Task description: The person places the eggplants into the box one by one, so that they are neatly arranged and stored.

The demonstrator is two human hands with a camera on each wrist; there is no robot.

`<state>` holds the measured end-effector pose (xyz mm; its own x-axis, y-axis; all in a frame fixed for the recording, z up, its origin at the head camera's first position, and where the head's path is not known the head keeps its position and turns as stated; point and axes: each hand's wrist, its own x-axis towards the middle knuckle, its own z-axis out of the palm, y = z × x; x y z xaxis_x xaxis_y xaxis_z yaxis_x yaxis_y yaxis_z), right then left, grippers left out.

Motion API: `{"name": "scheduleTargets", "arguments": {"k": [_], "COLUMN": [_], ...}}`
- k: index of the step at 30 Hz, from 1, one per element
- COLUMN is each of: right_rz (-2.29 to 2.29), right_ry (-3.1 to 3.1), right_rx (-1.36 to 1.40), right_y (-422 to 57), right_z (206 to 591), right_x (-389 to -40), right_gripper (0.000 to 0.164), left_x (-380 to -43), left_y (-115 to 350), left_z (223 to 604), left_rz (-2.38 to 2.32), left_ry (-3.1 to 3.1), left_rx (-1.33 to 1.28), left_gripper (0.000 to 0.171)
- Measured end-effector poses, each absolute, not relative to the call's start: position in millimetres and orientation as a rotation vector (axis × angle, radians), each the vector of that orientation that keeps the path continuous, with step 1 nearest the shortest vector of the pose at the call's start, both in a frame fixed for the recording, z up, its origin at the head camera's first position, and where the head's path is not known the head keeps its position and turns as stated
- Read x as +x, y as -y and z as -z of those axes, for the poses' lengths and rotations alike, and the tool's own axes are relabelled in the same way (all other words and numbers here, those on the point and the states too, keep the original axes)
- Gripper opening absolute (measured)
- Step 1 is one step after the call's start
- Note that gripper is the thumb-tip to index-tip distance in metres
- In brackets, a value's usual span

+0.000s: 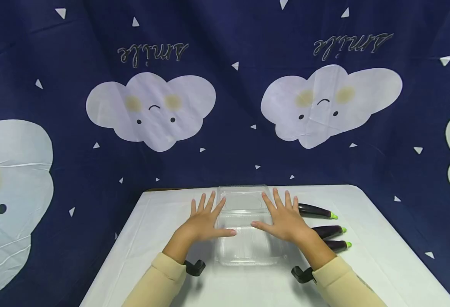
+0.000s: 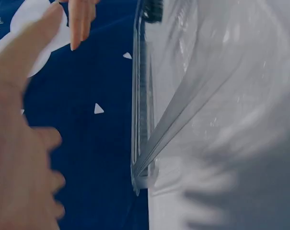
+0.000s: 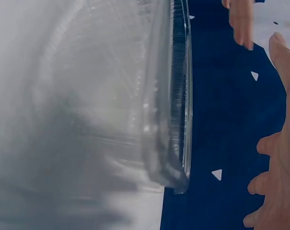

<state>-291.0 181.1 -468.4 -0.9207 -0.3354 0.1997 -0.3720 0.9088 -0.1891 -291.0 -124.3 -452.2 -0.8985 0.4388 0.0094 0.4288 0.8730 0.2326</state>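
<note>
- While the left hand (image 1: pixel 203 224) and right hand (image 1: pixel 286 221) hover with fingers straight and spread wide, neither has hold of anything.
- Beneath and between them sits the clear plastic container (image 1: pixel 248 261), opened out, its lid section (image 1: pixel 242 200) beyond the base; its long axis runs away from the person.
- Just right of it, partly hidden by the right hand and forearm, lie the eggplants (image 1: pixel 317 211), long axes roughly crosswise, green ends pointing right; the right hand is clearly nearer.
- Counted: two hands, one container, three eggplants.
- Under these is one white table (image 1: pixel 140 247); behind, one blue curtain (image 1: pixel 232 106) with two whole clouds (image 1: pixel 152 115) and two cut off.
</note>
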Motion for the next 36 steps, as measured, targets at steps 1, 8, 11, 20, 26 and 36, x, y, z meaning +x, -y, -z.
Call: {"name": "scheduleTargets", "arguments": {"k": [1,8,11,20,26,36], "right_rz": [-0.338,-0.371,-0.393,-0.460,-0.627,-0.834], "right_ry": [2.912,2.881,2.841,2.724,2.729,2.674], "right_rx": [0.540,0.578,0.616,0.662,0.632,0.462], "right_y": [-182.2,-191.5,-199.5,-238.4,-274.9,-360.1], "right_z": [469.1,475.9,481.2,491.8,489.1,495.9], "right_x": [-290.3,-286.1,-280.4,-261.8,-253.5,-235.1], "right_gripper": [0.116,0.113,0.111,0.101,0.095,0.067], "left_x": [-289.4,-275.0,-267.7,-244.3,-239.0,-237.5], "left_y": [124.7,132.2,137.7,146.3,141.1,136.0], "left_z": [453.9,475.0,489.4,533.6,548.6,554.9], "left_rz": [-0.402,-0.634,-0.765,-1.161,-1.382,-1.774], "left_ry": [-3.002,-3.093,-3.140,-2.908,-2.745,-2.454], "left_rx": [0.745,0.922,0.906,0.819,0.813,0.640], "left_gripper": [0.115,0.098,0.084,0.067,0.067,0.063]}}
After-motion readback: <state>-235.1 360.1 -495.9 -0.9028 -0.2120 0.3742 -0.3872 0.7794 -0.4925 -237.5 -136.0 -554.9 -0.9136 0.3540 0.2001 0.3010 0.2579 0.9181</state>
